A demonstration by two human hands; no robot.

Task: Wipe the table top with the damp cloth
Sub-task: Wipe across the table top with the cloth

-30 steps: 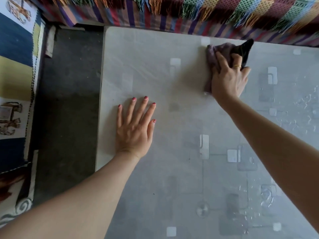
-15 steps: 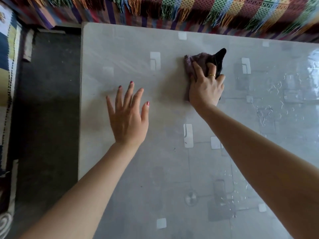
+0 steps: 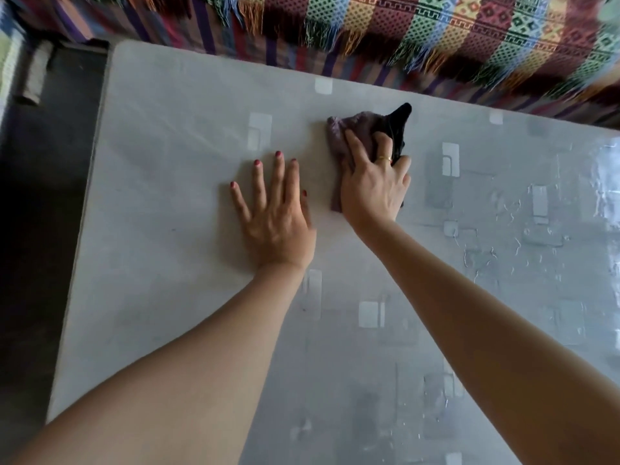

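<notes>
Cloth [image 3: 349, 137], bunched and purplish with a dark corner poking up toward the far edge, lies under the right hand [image 3: 374, 189] near the back of the grey patterned surface [image 3: 161, 203]. The fingers [image 3: 355, 146] of that hand are spread over the wad and curl into it, pressing it down against the top; a ring shows on one of them. The cloth's longer side runs roughly from the near edge toward the far one, so its broad flank faces left and right.

The left hand [image 3: 275, 216] lies flat just beside it on the left, fingers straight and relaxed, palm down, grasping nothing. It looks like a brace for the reach.

What the next stroke turns on is the ground either side of the cloth. To the right, the surface glistens with streaks and beads of water. To the left, past the flat hand and out to the rounded corner, it looks matt and dry. So the unwiped stretch probably lies leftward, and the bracing hand sits directly in that path. Beyond the far edge hangs a fringed woven blanket [image 3: 436, 38]; dark floor [image 3: 43, 196] borders the left side.
</notes>
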